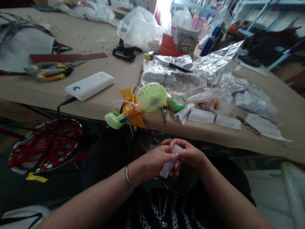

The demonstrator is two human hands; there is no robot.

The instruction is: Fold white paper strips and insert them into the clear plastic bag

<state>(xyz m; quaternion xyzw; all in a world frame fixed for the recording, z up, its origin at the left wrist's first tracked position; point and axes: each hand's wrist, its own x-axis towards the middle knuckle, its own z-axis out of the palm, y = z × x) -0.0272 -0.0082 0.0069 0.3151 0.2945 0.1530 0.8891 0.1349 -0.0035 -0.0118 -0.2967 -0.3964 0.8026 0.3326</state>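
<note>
The left hand (pixel 156 163) and the right hand (pixel 189 155) held a small white paper slip (pixel 168 168) between closed fingers, both pinching it together just in front of the counter (pixel 95 38)

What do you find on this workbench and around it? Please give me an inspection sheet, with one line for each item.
Surface: tan worktable, its front edge facing the person.
Job's things: white paper slip, held between both hands; printed white slips lie near the table edge.
Clutter: clear plastic bag, green fan, white power bank, yellow-handled pliers.
Grippers: left hand and right hand, fingers closed on the slip; no gloves.
Cables: black cable runs from the power bank over the table edge; white cable lies beside the fan.
Surroundings: shelves beyond the table; round red-and-silver object below it at left.
</note>
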